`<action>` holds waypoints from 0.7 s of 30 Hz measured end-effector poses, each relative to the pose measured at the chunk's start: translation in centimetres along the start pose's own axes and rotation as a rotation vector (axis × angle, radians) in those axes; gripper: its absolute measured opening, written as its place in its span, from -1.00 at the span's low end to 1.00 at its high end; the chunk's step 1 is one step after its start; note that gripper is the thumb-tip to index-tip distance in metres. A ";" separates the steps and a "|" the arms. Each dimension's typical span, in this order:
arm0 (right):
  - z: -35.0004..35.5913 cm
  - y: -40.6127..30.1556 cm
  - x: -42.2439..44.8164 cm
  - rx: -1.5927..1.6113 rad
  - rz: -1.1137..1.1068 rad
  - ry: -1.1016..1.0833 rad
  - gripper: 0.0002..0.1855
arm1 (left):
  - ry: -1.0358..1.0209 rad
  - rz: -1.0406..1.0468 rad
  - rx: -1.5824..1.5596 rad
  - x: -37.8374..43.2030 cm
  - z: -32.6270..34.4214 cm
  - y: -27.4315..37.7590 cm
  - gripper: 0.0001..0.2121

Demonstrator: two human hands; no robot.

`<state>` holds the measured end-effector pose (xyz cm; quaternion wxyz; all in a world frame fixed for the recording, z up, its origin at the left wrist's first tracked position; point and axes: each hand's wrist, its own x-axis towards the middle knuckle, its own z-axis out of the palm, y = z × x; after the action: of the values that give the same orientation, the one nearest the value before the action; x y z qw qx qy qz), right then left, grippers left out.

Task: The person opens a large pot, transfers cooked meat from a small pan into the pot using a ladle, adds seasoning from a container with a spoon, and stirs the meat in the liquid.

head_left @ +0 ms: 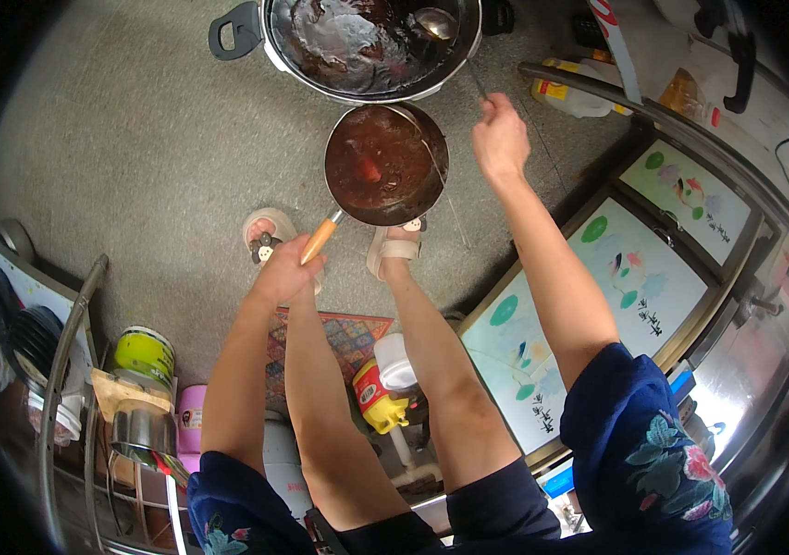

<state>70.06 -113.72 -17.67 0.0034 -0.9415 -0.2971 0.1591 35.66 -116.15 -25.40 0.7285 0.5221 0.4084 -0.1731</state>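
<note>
My left hand (288, 269) grips the wooden handle (319, 241) of a saucepan. Dark brown liquid with a reddish patch fills much of this saucepan (384, 166), whose far rim meets or overlaps the near side of a large metal pot in the view. That large pot (360, 94) has black side handles and holds dark, glossy liquid. My right hand (500, 135) is closed around the thin handle of a metal ladle (436, 25). The ladle's bowl sits at the liquid's surface inside the large pot, near its right wall.
Cabinet doors (616, 270) with painted fish line the right. Above them lies a plastic jug (571, 94) by a metal rail. A yellow-and-red bottle (377, 395) and a patterned mat (339, 340) are near my legs. At lower left stand a rack (65, 361) and a green bucket (145, 350).
</note>
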 end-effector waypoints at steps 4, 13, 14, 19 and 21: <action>3.2 1.1 2.2 0.664 0.383 -0.273 -0.76 | 0.006 0.005 0.003 -0.2 0.0 0.8 -0.73; -3.1 2.3 -0.7 1.006 0.537 -0.642 -0.78 | 0.017 0.002 0.003 -0.3 0.0 0.6 -0.73; -4.0 2.2 -1.4 0.996 0.524 -0.665 -0.76 | 0.013 -0.004 0.005 -0.3 0.1 0.5 -0.73; -7.7 2.3 -5.7 0.895 0.482 -0.680 -0.76 | 0.001 -0.012 0.040 -0.3 -0.1 0.9 -0.73; -8.4 2.7 -7.3 0.858 0.480 -0.693 -0.76 | -0.003 -0.023 0.024 -0.4 -0.2 1.2 -0.73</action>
<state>68.46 -119.29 -7.76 0.2500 -0.7903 0.0306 0.5586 36.18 -115.57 -24.41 0.7207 0.5257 0.4113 -0.1872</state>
